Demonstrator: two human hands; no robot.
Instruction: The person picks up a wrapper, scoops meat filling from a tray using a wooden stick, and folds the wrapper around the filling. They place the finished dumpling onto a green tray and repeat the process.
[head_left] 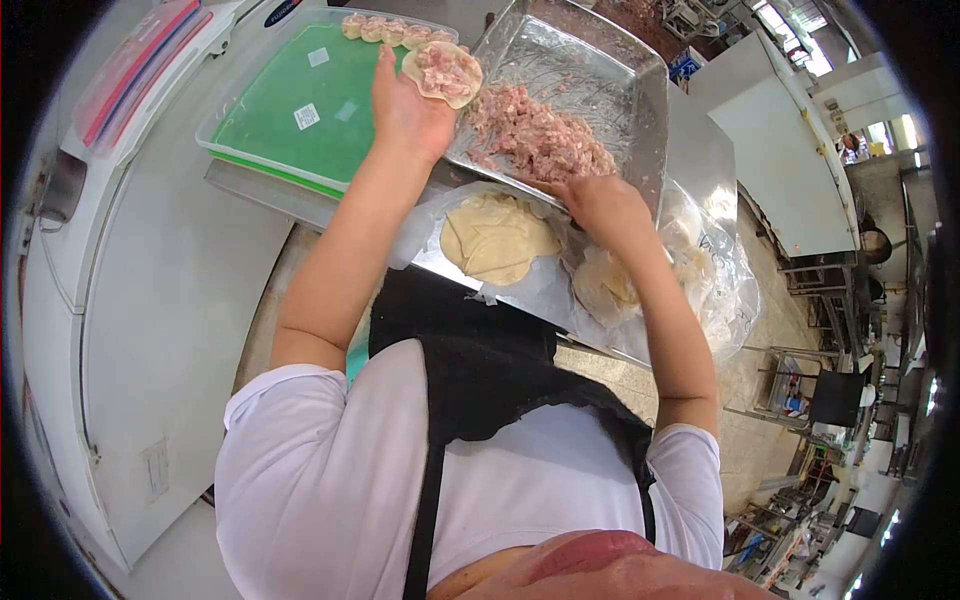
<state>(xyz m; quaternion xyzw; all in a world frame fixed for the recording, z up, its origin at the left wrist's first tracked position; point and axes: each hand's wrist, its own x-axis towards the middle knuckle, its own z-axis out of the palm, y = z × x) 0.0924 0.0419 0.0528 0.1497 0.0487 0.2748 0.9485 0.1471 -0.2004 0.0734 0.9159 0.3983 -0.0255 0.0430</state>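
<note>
A round dumpling wrapper (462, 93) topped with pink minced meat rests on the fingers of my left hand (412, 118), thumb raised, beside the tray of filling. My right hand (610, 208) is closed at the near rim of the metal tray (590, 48). A thin tan stick-like tool (543, 187) pokes out from its fingers toward the meat; most of it is hidden. Inside the tray lies a heap of minced meat filling (535, 135). Below my hands, a pile of flat wrappers (498, 238) sits on plastic. Filled dumplings (385, 30) stand in a row on the green board.
The green board (265, 105) lies in a clear plastic tray on the left. Plastic bags with more pale dough (690, 250) sit right of my right forearm. A white freezer (170, 330) borders the left side; a white cabinet (770, 130) stands across the aisle.
</note>
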